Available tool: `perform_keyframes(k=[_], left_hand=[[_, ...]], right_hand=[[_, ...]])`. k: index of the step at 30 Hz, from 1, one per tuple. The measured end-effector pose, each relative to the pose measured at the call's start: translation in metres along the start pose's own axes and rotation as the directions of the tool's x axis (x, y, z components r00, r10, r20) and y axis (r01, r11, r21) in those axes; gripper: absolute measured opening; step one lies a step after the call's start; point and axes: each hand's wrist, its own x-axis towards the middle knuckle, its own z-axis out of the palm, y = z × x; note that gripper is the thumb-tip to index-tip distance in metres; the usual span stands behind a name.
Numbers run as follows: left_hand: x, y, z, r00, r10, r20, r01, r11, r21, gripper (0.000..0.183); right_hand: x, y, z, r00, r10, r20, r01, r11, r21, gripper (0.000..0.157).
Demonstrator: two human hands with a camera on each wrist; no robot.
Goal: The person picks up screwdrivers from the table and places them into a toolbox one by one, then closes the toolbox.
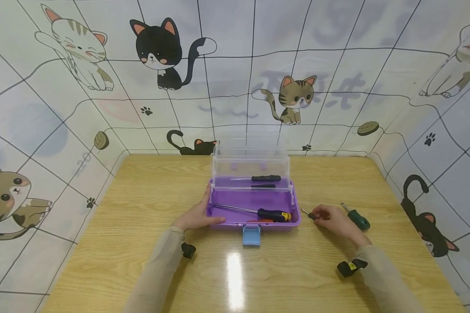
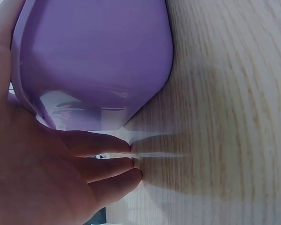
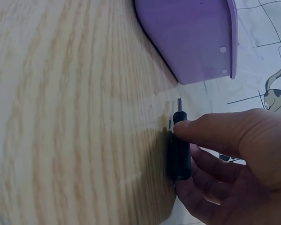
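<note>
A purple toolbox (image 1: 235, 224) stands with its clear lid (image 1: 250, 167) raised. My left hand (image 1: 196, 216) rests against its left front corner; the thumb lies at the front rim, and straight fingers reach past the corner, tips at the table in the left wrist view. Right of the box, my right hand (image 1: 330, 219) pinches a small dark-handled screwdriver (image 3: 179, 150) between thumb and fingers, low over the tabletop. Its short metal tip points toward the box. Beside that hand lies a green-handled screwdriver (image 1: 359, 219). Inside the box is a large black-and-yellow screwdriver (image 1: 274, 214).
Two thin black-handled screwdrivers, one of them a longer-gripped screwdriver (image 1: 266, 178), lie at the back of the box. Something orange (image 1: 264, 221) shows near its front wall. A blue latch (image 1: 251, 235) hangs down in front. Cat-patterned cloth (image 1: 235, 78) surrounds the wooden table (image 1: 152, 187).
</note>
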Motion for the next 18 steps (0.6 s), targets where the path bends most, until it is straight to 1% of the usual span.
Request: perform_keyframes(k=[3,8,12,18], left_hand=[[0.000,0.001,-0.001,1.000,0.000,0.001,0.000,1.000,0.005,0.126],[-0.001,0.003,-0.001,1.000,-0.006,-0.002,0.006,1.000,0.003,0.126],[-0.001,0.004,-0.001,1.000,-0.003,-0.001,0.003,1.000,-0.023,0.126],[-0.002,0.005,0.000,1.000,0.003,-0.002,-0.004,0.999,-0.034,0.126]], right_hand=[[0.001,0.000,-0.002,1.000,0.006,0.009,-0.006,1.000,0.004,0.016],[0.002,0.000,-0.006,1.000,0.017,-0.007,-0.017,1.000,0.017,0.018],[0.003,-0.001,-0.010,0.999,0.031,-0.013,-0.031,0.999,0.032,0.020],[0.004,-0.004,-0.017,0.998,0.052,-0.033,-0.051,0.999,0.014,0.023]])
